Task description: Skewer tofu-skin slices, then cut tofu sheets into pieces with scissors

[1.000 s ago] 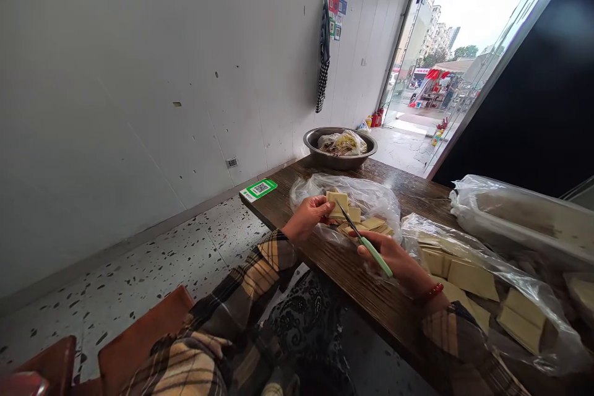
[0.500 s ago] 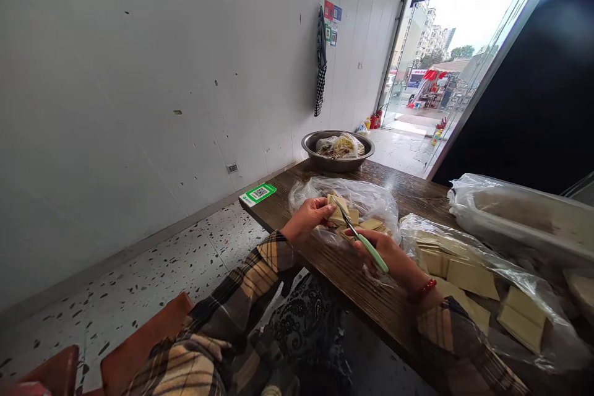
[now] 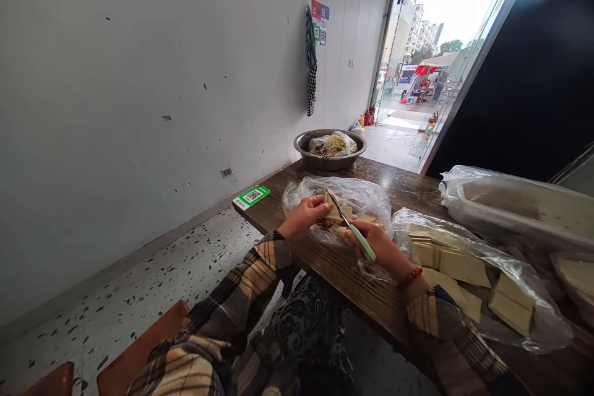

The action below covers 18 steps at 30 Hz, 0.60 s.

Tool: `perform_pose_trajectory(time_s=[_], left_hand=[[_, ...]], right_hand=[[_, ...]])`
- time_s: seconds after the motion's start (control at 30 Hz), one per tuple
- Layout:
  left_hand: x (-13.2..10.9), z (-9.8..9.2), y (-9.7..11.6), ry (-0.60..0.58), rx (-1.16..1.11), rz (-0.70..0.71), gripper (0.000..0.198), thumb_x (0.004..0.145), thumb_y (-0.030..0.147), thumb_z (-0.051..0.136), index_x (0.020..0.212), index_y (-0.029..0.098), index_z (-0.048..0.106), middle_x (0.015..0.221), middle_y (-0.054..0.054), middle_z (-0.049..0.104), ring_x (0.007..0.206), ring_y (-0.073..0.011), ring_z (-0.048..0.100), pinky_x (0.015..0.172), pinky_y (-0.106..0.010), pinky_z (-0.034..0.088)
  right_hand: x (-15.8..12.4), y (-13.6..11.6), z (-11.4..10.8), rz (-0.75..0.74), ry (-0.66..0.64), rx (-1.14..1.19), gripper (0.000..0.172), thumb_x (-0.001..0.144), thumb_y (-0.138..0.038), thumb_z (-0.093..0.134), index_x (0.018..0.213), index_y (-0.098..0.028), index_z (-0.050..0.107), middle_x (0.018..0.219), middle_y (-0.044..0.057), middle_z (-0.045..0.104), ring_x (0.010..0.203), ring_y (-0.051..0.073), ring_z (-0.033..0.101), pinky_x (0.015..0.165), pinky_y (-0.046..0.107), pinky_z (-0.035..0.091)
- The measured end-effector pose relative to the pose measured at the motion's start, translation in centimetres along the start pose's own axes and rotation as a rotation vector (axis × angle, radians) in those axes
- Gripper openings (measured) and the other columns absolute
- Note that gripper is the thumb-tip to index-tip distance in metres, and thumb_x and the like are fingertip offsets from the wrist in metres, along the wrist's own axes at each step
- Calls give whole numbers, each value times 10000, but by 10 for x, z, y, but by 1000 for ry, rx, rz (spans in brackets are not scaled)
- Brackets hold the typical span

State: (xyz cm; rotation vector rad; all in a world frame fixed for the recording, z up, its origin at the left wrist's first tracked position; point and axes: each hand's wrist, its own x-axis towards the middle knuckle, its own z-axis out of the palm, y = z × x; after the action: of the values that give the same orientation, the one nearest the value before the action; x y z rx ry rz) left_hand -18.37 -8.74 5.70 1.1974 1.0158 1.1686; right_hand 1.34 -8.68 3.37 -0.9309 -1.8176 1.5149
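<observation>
My left hand (image 3: 306, 215) pinches a pale yellow sheet of what looks like tofu skin (image 3: 331, 209) over a clear plastic bag (image 3: 371, 189). Green-handled scissors (image 3: 361, 241) are in my right hand (image 3: 378, 247), their dark blades lying across the sheet my left hand holds. Cut yellow pieces (image 3: 366, 219) lie in the bag beneath both hands. Right of my right wrist, a second plastic bag (image 3: 503, 263) spread on the table holds larger folded yellow sheets (image 3: 464, 267). Fingers of the right hand partly cover the scissor handles.
The dark wooden table (image 3: 343, 266) bears a metal basin (image 3: 329, 164) with bagged skewers at its far end. A green QR-code card (image 3: 252, 197) lies at the left corner. On the right stands a plastic-covered tub (image 3: 520, 204). A reddish-brown stool (image 3: 143, 346) is at lower left.
The view has shifted slightly, so the scene sits a little further left. Both hands keep their holds, and the scissor blades now lie further across the sheet.
</observation>
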Motion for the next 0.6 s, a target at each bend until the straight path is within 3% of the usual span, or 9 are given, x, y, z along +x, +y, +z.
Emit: perform_pose_trajectory(time_s=[0.1, 0.2, 0.33, 0.4, 0.47, 0.6], left_hand=[[11, -2, -5, 79, 21, 24, 366, 658, 442, 763, 803, 128, 643, 778, -42, 668, 650, -122, 604, 578, -234, 506], [23, -12, -14, 238, 164, 82, 297, 697, 410, 712, 747, 131, 623, 724, -33, 648, 611, -121, 586, 550, -233, 491], [36, -26, -20, 372, 633, 195, 157, 755, 275, 623, 837, 146, 662, 771, -42, 673, 693, -160, 619, 638, -263, 493], [39, -26, -20, 397, 885, 256, 213, 758, 224, 608, 945, 147, 673, 872, -69, 687, 793, -189, 634, 726, -294, 500], [42, -20, -20, 365, 1078, 304, 264, 774, 207, 591, 1018, 144, 669, 960, -95, 680, 875, -208, 628, 800, -322, 495], [49, 4, -23, 139, 1352, 346, 268, 826, 218, 550, 1051, 148, 677, 1071, -116, 669, 1024, -238, 591, 947, -368, 434]], right_hand=[[6, 8, -3, 19, 134, 113, 585, 738, -568, 681, 1126, -133, 635, 569, -48, 520, 415, 93, 461, 375, 225, 396], [6, 17, -13, -26, 287, 291, 535, 733, -545, 708, 1093, -157, 633, 643, -35, 548, 473, 87, 479, 398, 210, 421], [1, 25, -26, -114, 400, 477, 486, 740, -535, 716, 1069, -184, 645, 664, -36, 557, 493, 83, 481, 404, 200, 436], [0, 27, -30, -117, 423, 505, 503, 719, -542, 732, 1064, -186, 649, 647, -40, 560, 471, 82, 479, 388, 201, 430], [1, 28, -32, -114, 443, 505, 515, 701, -552, 739, 1056, -190, 650, 634, -44, 563, 455, 83, 483, 381, 204, 428], [2, 31, -35, -117, 448, 493, 505, 695, -545, 744, 1046, -194, 649, 633, -48, 568, 461, 87, 498, 392, 208, 440]])
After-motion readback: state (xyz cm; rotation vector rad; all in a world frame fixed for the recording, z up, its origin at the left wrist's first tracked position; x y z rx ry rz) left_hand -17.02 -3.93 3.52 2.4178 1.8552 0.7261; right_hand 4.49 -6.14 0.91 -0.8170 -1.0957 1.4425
